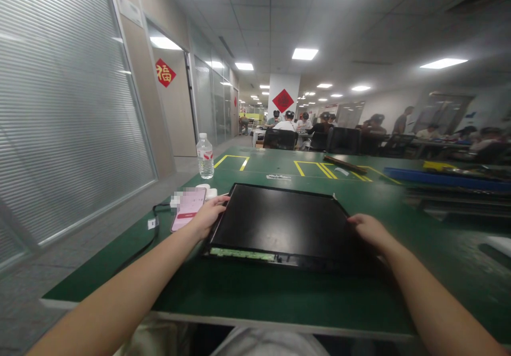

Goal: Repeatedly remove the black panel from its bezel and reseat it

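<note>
A black LCD screen panel lies between my hands, low over the green table, its dark glossy face upward. A strip of green circuit board shows along its near edge. My left hand grips the panel's left side, fingers over the frame. On the opposite side, my right hand holds the right edge, thumb on top and the other fingers hidden beneath. Whether the panel's underside touches the tabletop I cannot tell. Beside my left hand lies a phone with a pinkish screen.
A clear water bottle stands at the table's far left. White earbuds or a small case and a black cable lie near the phone. Yellow tape marks line the far side. Blue and dark strips lie right. Several people sit beyond.
</note>
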A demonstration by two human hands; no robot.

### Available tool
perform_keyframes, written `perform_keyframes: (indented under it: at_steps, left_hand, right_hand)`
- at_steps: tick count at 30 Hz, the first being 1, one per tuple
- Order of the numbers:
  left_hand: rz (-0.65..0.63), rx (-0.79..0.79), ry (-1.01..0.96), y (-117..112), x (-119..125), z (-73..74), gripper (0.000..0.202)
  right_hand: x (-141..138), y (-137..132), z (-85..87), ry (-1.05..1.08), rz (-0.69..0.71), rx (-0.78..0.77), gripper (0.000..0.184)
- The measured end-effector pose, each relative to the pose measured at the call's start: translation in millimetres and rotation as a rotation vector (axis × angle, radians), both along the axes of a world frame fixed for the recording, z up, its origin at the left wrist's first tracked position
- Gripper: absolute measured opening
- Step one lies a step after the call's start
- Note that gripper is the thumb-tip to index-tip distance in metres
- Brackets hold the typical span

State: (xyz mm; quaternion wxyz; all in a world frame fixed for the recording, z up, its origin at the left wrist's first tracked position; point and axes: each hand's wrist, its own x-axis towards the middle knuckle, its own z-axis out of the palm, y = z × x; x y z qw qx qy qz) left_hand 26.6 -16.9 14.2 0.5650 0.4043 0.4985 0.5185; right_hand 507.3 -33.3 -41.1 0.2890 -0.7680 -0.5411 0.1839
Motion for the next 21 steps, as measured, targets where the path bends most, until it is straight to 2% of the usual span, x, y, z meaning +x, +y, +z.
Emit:
perform_keyframes:
  at_steps: [4,9,21]
  left_hand:
    - [0.004,-0.073,-0.027,5,-3,-3.6,0.045]
    - [-0.026,-0.082,-0.094,9,-5,-7.2,0.058]
    - [-0.076,-0.101,-0.123,7,-6,-3.8,0.056]
  right_hand:
    - [-5,-3,2.1,-0.007,-0.008,-0.007,0.044]
    - [-7,-4,1.9,-0.003,0.003,-0.013,0.046]
    - [-14,-9,13.3,-0.099,-0.015,-0.037,0.046]
